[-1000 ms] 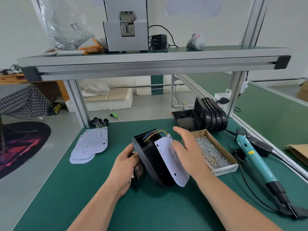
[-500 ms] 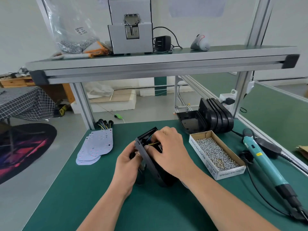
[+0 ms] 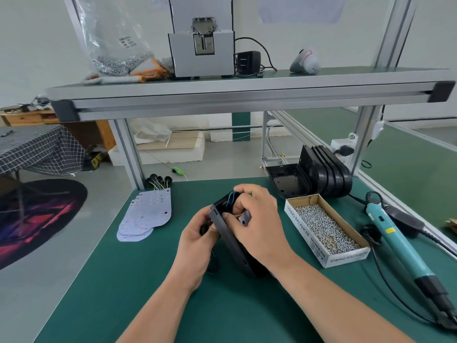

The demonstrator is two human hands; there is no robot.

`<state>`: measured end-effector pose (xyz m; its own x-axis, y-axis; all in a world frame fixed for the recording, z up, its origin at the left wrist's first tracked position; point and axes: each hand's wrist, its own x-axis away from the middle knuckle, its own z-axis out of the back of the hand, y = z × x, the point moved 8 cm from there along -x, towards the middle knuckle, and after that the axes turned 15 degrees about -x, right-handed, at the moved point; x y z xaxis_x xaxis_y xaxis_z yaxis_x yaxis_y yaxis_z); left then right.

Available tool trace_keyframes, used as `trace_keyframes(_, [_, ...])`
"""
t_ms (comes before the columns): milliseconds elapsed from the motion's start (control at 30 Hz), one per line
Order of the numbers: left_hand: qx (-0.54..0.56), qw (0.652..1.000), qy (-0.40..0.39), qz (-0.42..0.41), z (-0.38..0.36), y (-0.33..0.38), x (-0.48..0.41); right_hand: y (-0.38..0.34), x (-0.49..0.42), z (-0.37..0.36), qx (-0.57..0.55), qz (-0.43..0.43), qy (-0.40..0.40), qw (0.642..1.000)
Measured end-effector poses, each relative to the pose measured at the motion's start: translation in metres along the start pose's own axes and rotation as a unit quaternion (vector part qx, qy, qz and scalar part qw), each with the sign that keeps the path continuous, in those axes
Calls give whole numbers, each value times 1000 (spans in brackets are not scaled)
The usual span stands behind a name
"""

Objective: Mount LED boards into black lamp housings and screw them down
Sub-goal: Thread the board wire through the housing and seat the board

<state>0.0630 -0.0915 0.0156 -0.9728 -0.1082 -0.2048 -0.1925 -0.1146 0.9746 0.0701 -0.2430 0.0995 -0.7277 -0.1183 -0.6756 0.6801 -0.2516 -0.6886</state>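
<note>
A black lamp housing [image 3: 228, 240] stands tilted on its edge at the middle of the green table. My left hand [image 3: 197, 240] grips its left rim and back. My right hand [image 3: 257, 222] curls over the open side, with its fingers on a white LED board [image 3: 244, 218] and coloured wires [image 3: 231, 198] inside. Most of the board is hidden by that hand. A stack of spare LED boards [image 3: 146, 215] lies at the left. Several empty black housings [image 3: 319, 170] stand at the back right. A teal electric screwdriver [image 3: 395, 240] lies at the right.
An open cardboard box of screws [image 3: 324, 229] sits just right of my hands. The screwdriver's black cable [image 3: 385, 276] loops across the table's right side. Aluminium frame posts [image 3: 128, 154] and a shelf [image 3: 247, 91] with a screw feeder [image 3: 201, 43] stand beyond the table.
My right hand moved left from above the board onto the housing, and the board has gone into the housing's open side. The left hand stayed on the housing.
</note>
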Motion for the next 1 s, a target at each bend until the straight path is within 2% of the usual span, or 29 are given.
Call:
trace_keyframes(167, [-11, 1000, -7, -5, 3, -3, -1, -2, -3, -7, 19, -10, -15, 1000])
trace_keyframes(267, [-14, 1000, -2, -11, 7, -5, -4, 12, 0, -11, -28, -88, -33, 995])
trace_keyframes(333, [-16, 1000, -6, -19, 8, -6, -5, 17, 2, -12, -48, -110, -52, 991])
trace_keyframes(600, [-25, 999, 13, -23, 15, -8, -7, -2, -2, -6, -15, -31, -71, 997])
trace_keyframes(833, [-24, 999, 18, -24, 13, 1, -4, 4, -5, -10, -43, -85, -117, 989])
trace_keyframes(1000, [-71, 996, 44, -28, 12, 10, 1, -8, -12, -7, -5, -51, -109, 993])
